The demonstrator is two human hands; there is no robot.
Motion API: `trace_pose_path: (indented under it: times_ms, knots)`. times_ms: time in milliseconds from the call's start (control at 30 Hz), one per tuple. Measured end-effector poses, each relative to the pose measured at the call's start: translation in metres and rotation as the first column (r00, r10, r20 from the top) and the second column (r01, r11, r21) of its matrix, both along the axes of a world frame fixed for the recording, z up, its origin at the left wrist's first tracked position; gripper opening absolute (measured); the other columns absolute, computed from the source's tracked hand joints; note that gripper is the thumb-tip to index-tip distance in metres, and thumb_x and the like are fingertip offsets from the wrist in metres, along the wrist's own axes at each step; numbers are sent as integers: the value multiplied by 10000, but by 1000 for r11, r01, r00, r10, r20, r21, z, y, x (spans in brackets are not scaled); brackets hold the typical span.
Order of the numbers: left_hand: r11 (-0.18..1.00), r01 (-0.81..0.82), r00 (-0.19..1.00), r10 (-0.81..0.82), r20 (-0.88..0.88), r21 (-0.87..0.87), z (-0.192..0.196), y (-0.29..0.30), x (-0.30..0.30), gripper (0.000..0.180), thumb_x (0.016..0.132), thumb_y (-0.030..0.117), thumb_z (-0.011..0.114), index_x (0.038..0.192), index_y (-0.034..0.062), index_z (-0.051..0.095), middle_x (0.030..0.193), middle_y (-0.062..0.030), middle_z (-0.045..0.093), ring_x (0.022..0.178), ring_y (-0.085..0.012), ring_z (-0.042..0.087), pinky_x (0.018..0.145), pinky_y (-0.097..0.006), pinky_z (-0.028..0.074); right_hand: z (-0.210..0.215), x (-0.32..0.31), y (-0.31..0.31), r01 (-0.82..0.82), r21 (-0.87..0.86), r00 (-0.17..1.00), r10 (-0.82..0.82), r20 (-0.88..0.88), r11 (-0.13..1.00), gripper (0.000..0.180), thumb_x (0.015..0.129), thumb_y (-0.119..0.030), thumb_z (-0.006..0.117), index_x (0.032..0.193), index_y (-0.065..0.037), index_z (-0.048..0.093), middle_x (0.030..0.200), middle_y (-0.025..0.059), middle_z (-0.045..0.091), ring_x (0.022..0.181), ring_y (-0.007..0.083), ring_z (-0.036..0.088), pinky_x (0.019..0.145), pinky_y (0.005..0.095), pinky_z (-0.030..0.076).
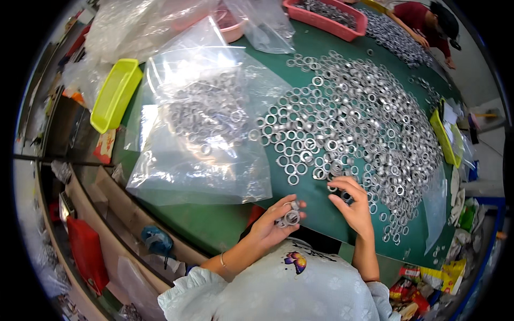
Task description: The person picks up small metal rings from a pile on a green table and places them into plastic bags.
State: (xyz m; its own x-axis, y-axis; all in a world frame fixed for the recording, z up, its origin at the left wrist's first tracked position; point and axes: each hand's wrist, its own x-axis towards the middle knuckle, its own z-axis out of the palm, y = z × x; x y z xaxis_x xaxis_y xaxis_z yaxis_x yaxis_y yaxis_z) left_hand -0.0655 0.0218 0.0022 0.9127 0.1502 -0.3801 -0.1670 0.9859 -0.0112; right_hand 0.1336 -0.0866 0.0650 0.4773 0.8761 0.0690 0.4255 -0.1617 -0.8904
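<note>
I saw my left hand [278,216] closed around a small stack of metal rings [290,216], while my right hand [350,203] (fingers loosely spread) touched the ring pile [353,117] on the green table [214,219], perhaps pinching one. A clear plastic bag [206,123] of rings lay left, beside a yellow tray [115,93].

I see a green table [214,224] under even, bright light. Left of it sits a brown shelf [115,208]; beyond its far right edge, pale grey floor [474,69] shows.
</note>
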Motion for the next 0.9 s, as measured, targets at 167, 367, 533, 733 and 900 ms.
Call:
trace_pose_path:
  times_ms: [167, 367, 533, 733, 900]
  knots:
    - [815, -503, 791, 568, -228, 288, 27, 12, -58, 387, 906, 145, 579, 1262, 79, 440, 1169, -138, 550, 1022, -248, 584, 808, -356, 547, -10, -16, -7, 5, -45, 995, -9, -103, 999, 220, 746, 22, 649, 965, 4, 644, 965, 80, 625, 828, 155, 567, 728, 251, 425]
    - [522, -721, 472, 852, -228, 456, 47, 84, -54, 470, 935, 127, 527, 1366, 41, 360, 1291, -156, 483, 1138, -265, 521, 952, -388, 478, -11, -28, -1, -27, -18, 991, 25, -134, 999, 189, 766, 35, 627, 951, 7, 648, 919, 77, 624, 794, 149, 573, 716, 251, 431]
    - [478, -674, 623, 778, 85, 562, 62, 182, -20, 601, 941, 331, 478, 1436, 84, 244, 1474, -207, 190, 1368, -328, 223, 1115, -533, 172, -11, -25, -10, -2, 1, 995, 2, -103, 1000, 177, 786, 6, 635, 962, 3, 645, 949, 94, 619, 844, 195, 581, 765, 282, 443]
    - [386, -614, 618, 778, 115, 689, 48, 155, -14, 643, 931, 297, 445, 1432, -21, 197, 1486, -263, 126, 1364, -414, 191, 1123, -510, 183, -24, 25, -38, 317, 61, 904, -321, 283, 946, 218, 757, -68, 683, 969, -34, 648, 1033, 110, 599, 1021, 285, 524, 897, 369, 398]
    - [313, -708, 570, 783, 250, 633, 37, 127, -30, 618, 890, 147, 471, 1406, -69, 208, 1438, -280, 253, 1328, -381, 301, 1127, -454, 261, -26, 94, -4, 275, 77, 801, -272, 533, 958, 514, 752, -190, 716, 1207, -25, 542, 1222, 160, 540, 1160, 347, 464, 995, 411, 362]
